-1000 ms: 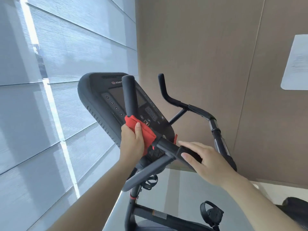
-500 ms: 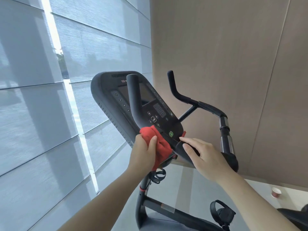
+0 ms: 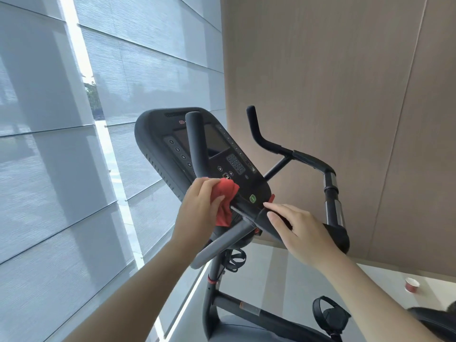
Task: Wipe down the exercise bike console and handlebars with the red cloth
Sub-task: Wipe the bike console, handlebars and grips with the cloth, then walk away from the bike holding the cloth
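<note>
Currently, the left hand [image 3: 197, 208] grips the red cloth [image 3: 225, 198], bunched against the foot of the near upright handlebar [image 3: 196, 144] at the lower edge of the console [image 3: 222, 154]. The right hand [image 3: 301, 230] rests with fingers straight on the black bar [image 3: 336, 236] by the console's lower right corner, holding nothing. The far handlebar [image 3: 269, 144] is untouched. A small red cup [image 3: 412, 285] stands well apart.

A gym or fitness room: an exercise bike [image 3: 246, 243] with a button console [image 3: 217, 154], beside tall shaded windows [image 3: 61, 144]
</note>
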The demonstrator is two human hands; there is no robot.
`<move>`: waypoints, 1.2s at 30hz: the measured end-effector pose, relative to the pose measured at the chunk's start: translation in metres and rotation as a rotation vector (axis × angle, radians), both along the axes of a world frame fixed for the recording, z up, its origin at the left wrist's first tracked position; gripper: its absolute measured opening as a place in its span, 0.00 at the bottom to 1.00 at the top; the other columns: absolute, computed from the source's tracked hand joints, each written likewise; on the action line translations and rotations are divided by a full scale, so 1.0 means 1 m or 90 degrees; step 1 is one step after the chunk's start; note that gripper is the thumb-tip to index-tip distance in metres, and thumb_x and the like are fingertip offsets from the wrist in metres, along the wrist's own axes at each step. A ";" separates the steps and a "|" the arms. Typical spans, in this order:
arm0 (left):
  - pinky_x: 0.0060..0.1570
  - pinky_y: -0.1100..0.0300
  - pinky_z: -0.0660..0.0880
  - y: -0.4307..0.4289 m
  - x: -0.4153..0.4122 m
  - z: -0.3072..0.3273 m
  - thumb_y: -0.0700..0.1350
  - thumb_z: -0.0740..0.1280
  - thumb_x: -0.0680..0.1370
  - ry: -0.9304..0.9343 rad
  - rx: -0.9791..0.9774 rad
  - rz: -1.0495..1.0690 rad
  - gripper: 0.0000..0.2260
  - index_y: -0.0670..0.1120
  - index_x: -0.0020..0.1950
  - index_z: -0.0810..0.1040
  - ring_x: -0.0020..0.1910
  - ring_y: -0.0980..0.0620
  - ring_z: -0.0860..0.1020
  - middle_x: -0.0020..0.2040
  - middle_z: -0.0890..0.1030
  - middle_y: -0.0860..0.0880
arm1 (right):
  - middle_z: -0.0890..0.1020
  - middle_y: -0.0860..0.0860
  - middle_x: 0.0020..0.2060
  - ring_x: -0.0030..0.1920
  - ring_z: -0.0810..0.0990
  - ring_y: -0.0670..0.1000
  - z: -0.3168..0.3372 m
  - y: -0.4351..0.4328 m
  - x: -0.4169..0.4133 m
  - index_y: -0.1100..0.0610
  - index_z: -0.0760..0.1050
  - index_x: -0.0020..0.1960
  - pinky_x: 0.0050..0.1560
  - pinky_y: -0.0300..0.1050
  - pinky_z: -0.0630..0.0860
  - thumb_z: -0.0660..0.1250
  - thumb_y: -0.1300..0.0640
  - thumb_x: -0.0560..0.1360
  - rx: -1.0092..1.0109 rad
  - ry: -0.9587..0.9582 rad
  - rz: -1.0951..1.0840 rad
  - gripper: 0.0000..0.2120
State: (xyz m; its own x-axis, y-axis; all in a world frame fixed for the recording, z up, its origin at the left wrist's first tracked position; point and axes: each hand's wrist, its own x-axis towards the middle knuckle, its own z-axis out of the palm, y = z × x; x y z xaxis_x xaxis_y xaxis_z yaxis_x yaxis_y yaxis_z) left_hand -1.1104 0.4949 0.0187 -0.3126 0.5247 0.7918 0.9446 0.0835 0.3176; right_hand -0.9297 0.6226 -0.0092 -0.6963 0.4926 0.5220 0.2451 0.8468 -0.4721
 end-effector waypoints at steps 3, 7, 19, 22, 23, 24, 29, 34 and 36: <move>0.59 0.59 0.68 0.007 -0.008 0.019 0.43 0.62 0.77 0.032 -0.012 0.002 0.13 0.42 0.59 0.75 0.57 0.48 0.73 0.57 0.76 0.47 | 0.76 0.42 0.62 0.63 0.71 0.42 -0.001 0.001 0.000 0.47 0.70 0.67 0.62 0.38 0.68 0.52 0.43 0.78 -0.005 0.005 0.001 0.20; 0.59 0.56 0.68 0.023 0.000 0.008 0.48 0.60 0.77 0.155 -0.106 -0.039 0.13 0.43 0.51 0.80 0.54 0.49 0.74 0.49 0.81 0.47 | 0.76 0.42 0.62 0.62 0.73 0.43 -0.002 0.002 0.000 0.47 0.71 0.66 0.62 0.41 0.71 0.53 0.44 0.79 -0.005 0.017 0.000 0.19; 0.61 0.64 0.66 0.005 0.015 -0.042 0.49 0.60 0.77 0.108 -0.066 -0.158 0.15 0.44 0.58 0.79 0.58 0.52 0.73 0.56 0.80 0.49 | 0.81 0.43 0.56 0.58 0.76 0.41 -0.001 -0.002 -0.002 0.50 0.77 0.60 0.59 0.38 0.72 0.55 0.48 0.80 -0.013 0.079 -0.037 0.16; 0.51 0.59 0.75 -0.011 0.008 -0.068 0.52 0.57 0.78 0.051 -0.140 -0.160 0.14 0.52 0.59 0.75 0.55 0.53 0.74 0.57 0.79 0.55 | 0.81 0.44 0.56 0.58 0.76 0.41 -0.002 -0.005 -0.002 0.51 0.77 0.60 0.59 0.38 0.72 0.56 0.49 0.79 0.000 0.076 -0.064 0.15; 0.50 0.57 0.77 -0.016 0.005 -0.079 0.53 0.56 0.78 0.039 -0.158 -0.161 0.13 0.54 0.59 0.74 0.55 0.53 0.74 0.57 0.78 0.56 | 0.81 0.44 0.56 0.58 0.76 0.42 -0.002 -0.007 -0.002 0.51 0.77 0.60 0.59 0.38 0.71 0.56 0.49 0.79 0.005 0.076 -0.076 0.15; 0.50 0.55 0.77 -0.021 0.001 -0.088 0.54 0.55 0.78 0.022 -0.171 -0.161 0.13 0.56 0.59 0.72 0.55 0.52 0.75 0.57 0.78 0.56 | 0.81 0.45 0.56 0.58 0.76 0.42 -0.002 -0.009 -0.002 0.52 0.77 0.60 0.59 0.36 0.71 0.57 0.50 0.79 0.014 0.074 -0.091 0.15; 0.54 0.54 0.75 -0.037 -0.018 -0.112 0.52 0.61 0.78 -0.054 -0.180 -0.172 0.12 0.52 0.60 0.76 0.55 0.51 0.76 0.58 0.78 0.54 | 0.79 0.46 0.58 0.59 0.75 0.45 -0.012 -0.024 -0.003 0.52 0.75 0.63 0.56 0.36 0.70 0.55 0.50 0.79 0.082 0.061 -0.184 0.16; 0.52 0.58 0.74 -0.048 -0.032 -0.116 0.47 0.65 0.78 -0.069 -0.188 -0.231 0.11 0.51 0.60 0.77 0.52 0.53 0.76 0.55 0.78 0.55 | 0.76 0.48 0.64 0.65 0.72 0.48 -0.030 -0.039 -0.005 0.53 0.71 0.66 0.65 0.54 0.68 0.52 0.49 0.79 0.140 0.072 -0.266 0.19; 0.51 0.62 0.72 -0.050 -0.036 -0.120 0.46 0.66 0.78 -0.068 -0.205 -0.257 0.10 0.51 0.59 0.77 0.52 0.54 0.75 0.54 0.78 0.57 | 0.74 0.50 0.65 0.67 0.69 0.50 -0.039 -0.049 -0.004 0.55 0.70 0.67 0.68 0.57 0.65 0.55 0.51 0.79 0.133 0.096 -0.286 0.19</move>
